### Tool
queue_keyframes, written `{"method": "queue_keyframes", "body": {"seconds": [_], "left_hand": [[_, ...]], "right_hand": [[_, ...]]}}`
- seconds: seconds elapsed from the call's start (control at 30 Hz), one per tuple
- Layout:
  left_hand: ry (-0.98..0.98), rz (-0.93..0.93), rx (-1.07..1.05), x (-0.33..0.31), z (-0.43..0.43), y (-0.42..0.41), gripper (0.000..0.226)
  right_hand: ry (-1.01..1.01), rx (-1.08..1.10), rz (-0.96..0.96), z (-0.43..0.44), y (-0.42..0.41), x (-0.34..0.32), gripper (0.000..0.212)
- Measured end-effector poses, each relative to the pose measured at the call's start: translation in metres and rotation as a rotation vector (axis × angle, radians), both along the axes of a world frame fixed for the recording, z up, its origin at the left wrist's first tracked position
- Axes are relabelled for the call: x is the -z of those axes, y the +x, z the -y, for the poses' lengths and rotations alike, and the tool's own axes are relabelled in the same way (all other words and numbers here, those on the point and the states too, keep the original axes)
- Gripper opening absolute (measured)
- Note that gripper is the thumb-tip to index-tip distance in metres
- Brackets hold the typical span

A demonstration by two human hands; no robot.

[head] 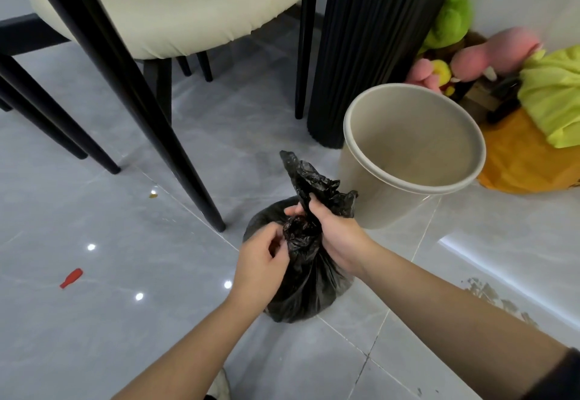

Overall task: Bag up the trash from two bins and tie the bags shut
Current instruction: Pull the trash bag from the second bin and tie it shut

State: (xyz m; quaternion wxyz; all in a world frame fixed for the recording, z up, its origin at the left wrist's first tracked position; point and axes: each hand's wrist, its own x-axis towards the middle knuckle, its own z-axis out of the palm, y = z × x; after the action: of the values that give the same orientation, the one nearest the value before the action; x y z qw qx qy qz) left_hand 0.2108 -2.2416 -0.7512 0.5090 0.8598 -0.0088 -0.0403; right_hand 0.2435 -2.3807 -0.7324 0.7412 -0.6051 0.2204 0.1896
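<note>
Crinkled black plastic trash bag [301, 286], bulbous below a twisted neck, standing on glossy grey floor tile [125, 321] just beside the smooth round beige bin [370, 198]. Right hand [337, 236] wrapped around the neck, fingers curled tight; left hand [260, 261] with fingers bent, pinching at the gathered knot. Long axis near upright, loose tail pointing up and away.

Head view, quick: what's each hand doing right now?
Left hand: closed, pinching the gathered neck of the black plastic trash bag.
Right hand: closed, gripping the same bag's twisted neck.
</note>
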Motion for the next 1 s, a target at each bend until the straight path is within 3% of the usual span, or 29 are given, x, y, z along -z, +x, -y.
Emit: {"method": "queue_keyframes", "body": {"seconds": [0.07,0.17,0.3,0.37,0.5,0.6,0.7,0.77,0.9,1.0], "left_hand": [[-0.007,0.064,0.012,-0.01,-0.003,0.01,0.011],[-0.053,0.016,0.035,-0.022,-0.01,0.022,0.022],[-0.021,0.034,0.063,-0.028,-0.016,0.029,0.021],[0.027,0.069,0.074,-0.026,-0.02,0.033,0.015],[-0.029,-0.06,0.022,-0.007,-0.034,0.036,0.017],[0.128,-0.014,0.121,0.011,-0.044,0.032,0.01],[0.325,-0.008,0.363,0.02,-0.045,0.037,0.049],[0.388,-0.05,0.454,0.019,-0.042,0.04,0.058],[0.45,-0.05,0.557,0.014,-0.045,0.024,0.035],[0.373,0.082,0.503,0.009,-0.05,0.015,0.028]], "right_hand": [[-0.01,0.009,-0.025,0.0,-0.001,0.002,0.041],[-0.042,0.025,-0.09,-0.001,-0.003,0.003,0.046],[-0.151,-0.154,-0.101,-0.003,-0.008,0.003,0.02],[-0.192,-0.22,-0.074,-0.007,-0.011,0.002,0.024],[-0.242,-0.19,-0.032,-0.01,-0.012,-0.001,0.034],[-0.21,-0.159,-0.087,-0.008,-0.009,-0.004,0.03],[-0.215,-0.171,-0.113,-0.001,-0.006,-0.009,0.034],[-0.199,-0.13,-0.108,0.001,-0.006,-0.011,0.028],[-0.32,0.0,-0.012,0.004,-0.008,-0.007,0.041],[-0.247,-0.015,0.028,0.007,-0.006,-0.009,0.028]]}}
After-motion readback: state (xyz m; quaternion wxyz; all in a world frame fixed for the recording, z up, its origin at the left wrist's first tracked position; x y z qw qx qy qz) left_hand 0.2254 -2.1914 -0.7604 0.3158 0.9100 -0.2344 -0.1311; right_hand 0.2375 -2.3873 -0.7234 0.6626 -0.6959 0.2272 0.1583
